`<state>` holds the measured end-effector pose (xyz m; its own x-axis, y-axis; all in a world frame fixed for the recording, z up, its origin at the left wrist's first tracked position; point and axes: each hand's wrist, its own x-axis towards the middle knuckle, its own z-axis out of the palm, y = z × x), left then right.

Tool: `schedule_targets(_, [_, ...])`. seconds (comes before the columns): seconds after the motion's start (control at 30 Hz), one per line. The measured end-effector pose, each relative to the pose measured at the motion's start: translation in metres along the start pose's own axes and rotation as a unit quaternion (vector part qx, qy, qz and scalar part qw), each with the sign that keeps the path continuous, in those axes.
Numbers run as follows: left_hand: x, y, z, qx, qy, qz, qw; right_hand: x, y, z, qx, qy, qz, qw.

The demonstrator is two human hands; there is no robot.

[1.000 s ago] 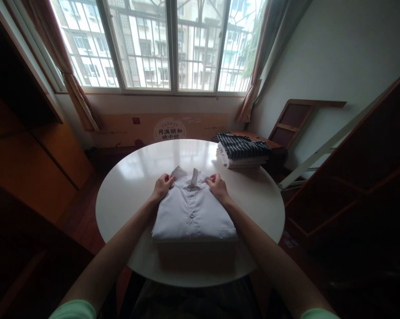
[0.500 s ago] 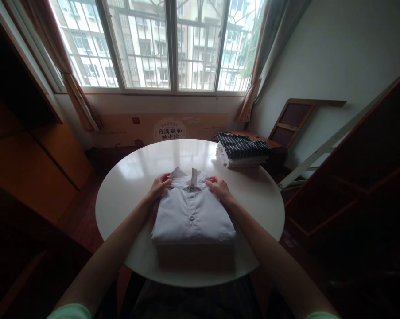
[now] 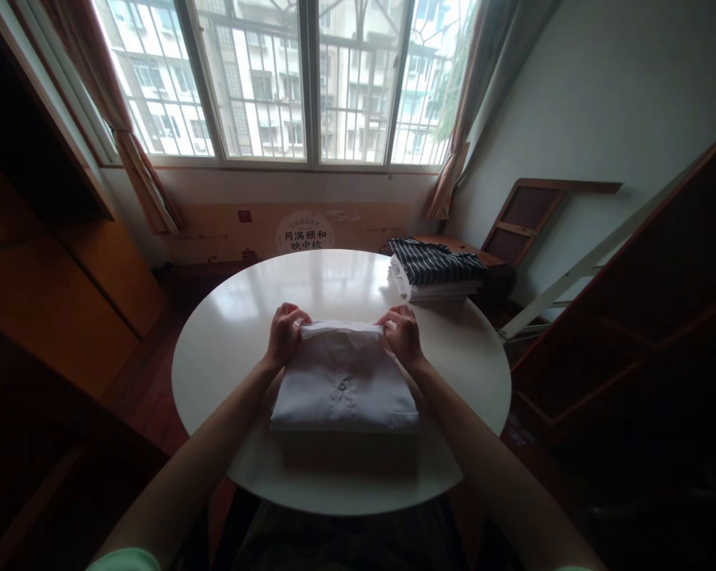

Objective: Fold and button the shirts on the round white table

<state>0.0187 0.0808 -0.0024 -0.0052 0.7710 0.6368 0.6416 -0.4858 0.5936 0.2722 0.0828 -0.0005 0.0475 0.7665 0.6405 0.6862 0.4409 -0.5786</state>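
Observation:
A folded white shirt (image 3: 346, 388) lies on the round white table (image 3: 220, 357) in front of me, a button showing on its front strip. My left hand (image 3: 285, 331) pinches the far left corner of the shirt. At the far right corner, my right hand (image 3: 403, 329) pinches the cloth in the same way. Between the two hands the far edge is drawn into a straight raised band, and the collar is hidden from sight.
A stack of folded clothes (image 3: 438, 270), black striped cloth on top of white, sits at the table's back right. Beyond the table stands a barred window (image 3: 310, 87) with tied curtains (image 3: 135, 166). A wooden chair (image 3: 527, 218) is at the right wall.
Both hands have closed on the shirt's far corners and turned its collar end over toward me. The collar, which stood up before, is now out of sight.

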Motion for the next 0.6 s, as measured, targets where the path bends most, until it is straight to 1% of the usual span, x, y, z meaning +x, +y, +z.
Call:
schedule_targets(0.07, [0.0,0.001,0.0,-0.001,-0.014,-0.023,1.0,-0.001,-0.004,0.0,-0.013,-0.006,0.007,1.0])
schedule_targets(0.13, [0.001,0.003,-0.001,-0.01,-0.047,-0.068,0.997,-0.002,-0.008,-0.001,-0.007,-0.027,0.026,0.999])
schedule_targets(0.23, [0.005,0.009,-0.003,-0.009,-0.098,-0.133,0.986,-0.001,-0.017,-0.004,-0.013,-0.079,0.051,0.996])
schedule_targets(0.3, [0.008,0.015,-0.004,0.01,-0.112,-0.158,0.981,0.001,-0.026,-0.007,-0.046,-0.111,0.062,0.991])
schedule_targets(0.37, [0.011,0.021,-0.003,0.027,-0.112,-0.179,0.977,0.004,-0.035,-0.009,-0.08,-0.13,0.073,0.986])
schedule_targets(0.43, [0.015,0.028,-0.001,0.026,-0.1,-0.204,0.974,0.007,-0.043,-0.009,-0.099,-0.141,0.094,0.981])
schedule_targets(0.53, [0.019,0.036,0.002,0.006,-0.062,-0.246,0.967,0.013,-0.048,-0.008,-0.101,-0.154,0.145,0.972])
schedule_targets(0.6, [0.02,0.039,0.004,-0.031,-0.041,-0.263,0.963,0.018,-0.048,-0.007,-0.085,-0.159,0.172,0.968])
